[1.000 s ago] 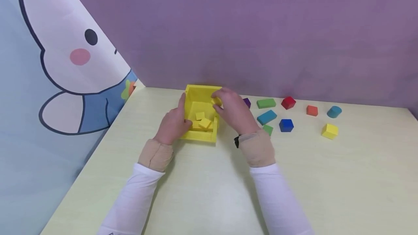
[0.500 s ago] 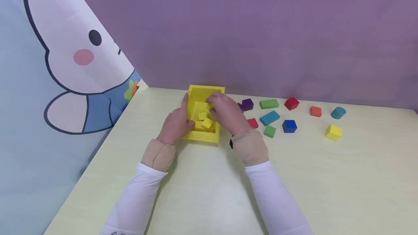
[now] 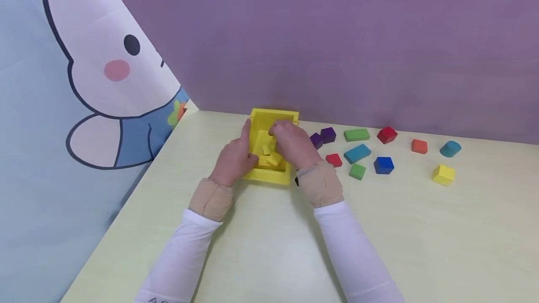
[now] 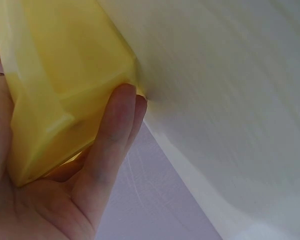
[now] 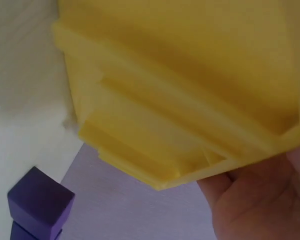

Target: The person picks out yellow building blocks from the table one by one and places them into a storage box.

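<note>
Gripping the yellow box by its left wall: left hand. Right hand is inside it; whether its grip is closed, cannot tell. Yellow blocks lie within; box rests on desk, purple blocks near its right side.

Yellow box, blocks on table

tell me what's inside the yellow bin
At least two small yellow blocks show inside the yellow bin, toward its near end. The right grip covers part of its right side, so anything beneath is hidden.
</note>
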Motion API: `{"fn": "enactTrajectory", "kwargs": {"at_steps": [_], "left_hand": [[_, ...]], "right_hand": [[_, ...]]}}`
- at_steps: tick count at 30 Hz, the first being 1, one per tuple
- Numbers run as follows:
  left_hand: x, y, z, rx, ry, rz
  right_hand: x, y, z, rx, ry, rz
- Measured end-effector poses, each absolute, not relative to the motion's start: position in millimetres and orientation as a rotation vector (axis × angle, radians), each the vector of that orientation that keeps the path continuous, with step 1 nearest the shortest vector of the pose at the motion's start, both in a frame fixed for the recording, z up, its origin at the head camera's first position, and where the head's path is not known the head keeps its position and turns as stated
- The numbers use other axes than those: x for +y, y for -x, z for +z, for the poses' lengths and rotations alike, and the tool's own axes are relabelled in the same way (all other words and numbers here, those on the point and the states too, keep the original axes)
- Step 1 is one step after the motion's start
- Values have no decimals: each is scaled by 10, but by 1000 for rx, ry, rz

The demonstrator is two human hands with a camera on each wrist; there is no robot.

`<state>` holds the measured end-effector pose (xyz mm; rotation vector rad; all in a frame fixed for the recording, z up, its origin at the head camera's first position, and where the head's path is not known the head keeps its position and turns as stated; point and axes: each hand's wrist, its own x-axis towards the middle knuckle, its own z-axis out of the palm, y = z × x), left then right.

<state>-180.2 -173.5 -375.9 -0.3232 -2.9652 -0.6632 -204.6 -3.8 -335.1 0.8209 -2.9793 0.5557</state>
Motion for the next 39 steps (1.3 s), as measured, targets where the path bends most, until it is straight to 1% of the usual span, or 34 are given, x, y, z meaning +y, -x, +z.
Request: {"fn": "enactTrajectory", "kwargs": {"at_steps": [10, 32, 36, 39], "left_hand": [[-1652, 1807, -3745, -2966, 350, -645], [-1653, 1771, -3716, -2952, 332, -605], [-1684, 1775, -3719, -2958, 322, -602], [-1713, 1784, -3724, -2959, 324, -600]], "right_hand": [[-4, 2075, -3323, -2995, -860, 276], [-146, 2147, -3387, -3042, -882, -16], [-172, 2171, -3418, -3042, -884, 17], [-183, 2196, -3455, -3029, -869, 177]]}}
